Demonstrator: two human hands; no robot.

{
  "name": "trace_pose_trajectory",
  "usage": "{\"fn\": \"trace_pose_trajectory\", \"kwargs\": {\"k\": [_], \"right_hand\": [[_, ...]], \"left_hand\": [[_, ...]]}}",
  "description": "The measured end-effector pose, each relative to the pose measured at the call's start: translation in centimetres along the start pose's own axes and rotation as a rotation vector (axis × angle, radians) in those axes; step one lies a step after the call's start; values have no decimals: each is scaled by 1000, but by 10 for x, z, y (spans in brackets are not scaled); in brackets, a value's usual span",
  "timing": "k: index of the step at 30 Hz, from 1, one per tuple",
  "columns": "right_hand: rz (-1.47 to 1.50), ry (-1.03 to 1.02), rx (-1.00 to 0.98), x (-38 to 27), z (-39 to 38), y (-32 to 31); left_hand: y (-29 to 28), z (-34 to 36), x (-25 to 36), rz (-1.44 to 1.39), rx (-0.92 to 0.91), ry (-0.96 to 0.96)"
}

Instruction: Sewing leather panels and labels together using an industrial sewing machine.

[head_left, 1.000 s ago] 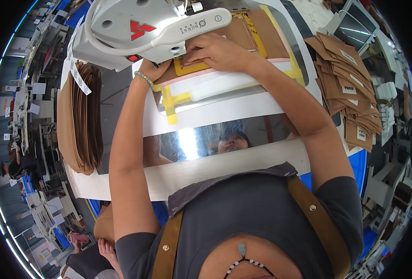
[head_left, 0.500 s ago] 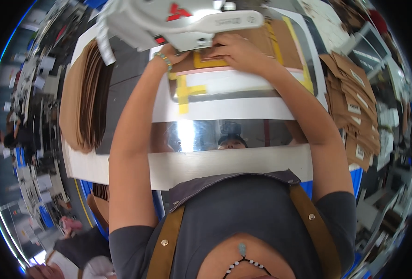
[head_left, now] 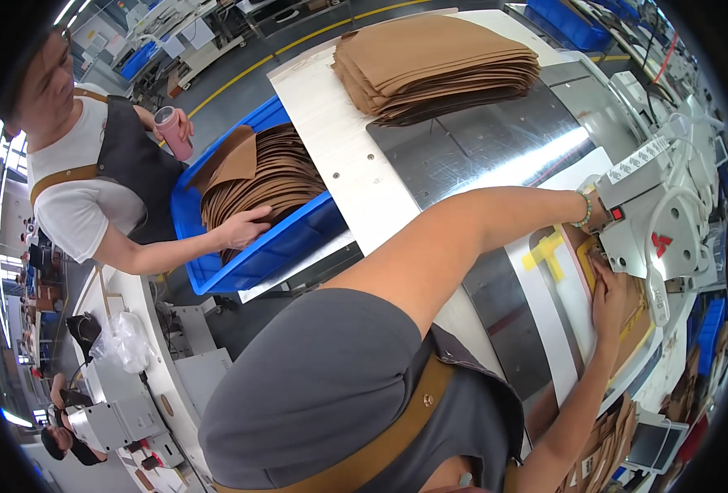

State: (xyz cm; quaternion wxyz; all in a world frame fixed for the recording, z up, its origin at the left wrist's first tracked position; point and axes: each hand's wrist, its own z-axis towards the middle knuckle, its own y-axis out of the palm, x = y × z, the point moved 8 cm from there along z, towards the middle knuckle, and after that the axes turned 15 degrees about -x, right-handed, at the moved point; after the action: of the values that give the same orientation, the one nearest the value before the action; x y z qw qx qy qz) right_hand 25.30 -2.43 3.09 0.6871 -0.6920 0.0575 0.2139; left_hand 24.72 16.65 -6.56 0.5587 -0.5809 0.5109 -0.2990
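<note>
My left hand (head_left: 599, 212), with a green bead bracelet at the wrist, reaches in beside the white sewing machine head (head_left: 651, 226). The machine hides its fingers. Close by, my right hand (head_left: 609, 294) lies on the brown panel (head_left: 631, 341) next to the machine head, fingers extended along it. A yellow frame (head_left: 583, 261) borders the work under the head. Yellow tape (head_left: 547, 256) crosses the white edge of the flat template (head_left: 545, 308) that carries the panel.
A stack of brown pieces (head_left: 438, 62) sits on the table's far side. Left of the table, a co-worker's hand (head_left: 245, 230) touches brown pieces in a blue bin (head_left: 298, 234); the other holds a pink cup (head_left: 173, 133). More brown pieces (head_left: 602, 448) lie at lower right.
The view has swung to the left, bringing the co-worker and blue bin into sight. Both my hands remain by the machine head.
</note>
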Motion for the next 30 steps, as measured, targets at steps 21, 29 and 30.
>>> {"fn": "trace_pose_trajectory", "kwargs": {"k": [21,29,30], "right_hand": [[-116,2,153,-7,-1,-22],[-63,50,51,4,-2,2],[-49,20,48,2,-2,4]], "left_hand": [[-9,-90,-30,-834,60,242],[-9,-129,-66,-1051,288,34],[-17,-140,-65,-982,303,57]]}}
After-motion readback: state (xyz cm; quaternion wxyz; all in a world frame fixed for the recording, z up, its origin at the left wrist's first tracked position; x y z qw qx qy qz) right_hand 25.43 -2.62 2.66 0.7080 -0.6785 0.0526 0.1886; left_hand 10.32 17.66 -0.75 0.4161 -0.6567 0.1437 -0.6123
